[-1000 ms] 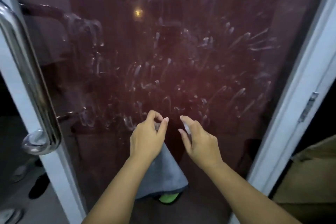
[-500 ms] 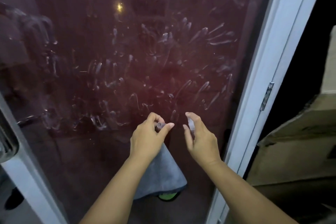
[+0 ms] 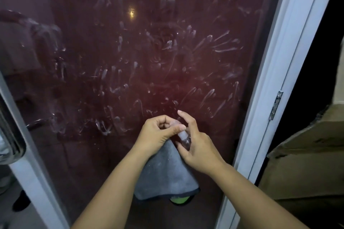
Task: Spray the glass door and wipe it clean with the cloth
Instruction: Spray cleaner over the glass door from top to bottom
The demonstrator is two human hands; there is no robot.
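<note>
The glass door fills the view, dark and covered with white smears and finger streaks. My left hand holds a grey cloth that hangs below it, and its thumb and fingers pinch the top of a small clear spray bottle. My right hand wraps the bottle's body, with the index finger raised above the cap. Both hands are close together in front of the lower middle of the glass.
A white door frame with a metal hinge runs down the right side. A steel pull handle is at the left edge. Cardboard boxes stand at the right. A green object shows below the cloth.
My hands have come together. The left hand's fingers have closed on the bottle's top, and the right hand has wrapped its body. The view shifted a little to the left.
</note>
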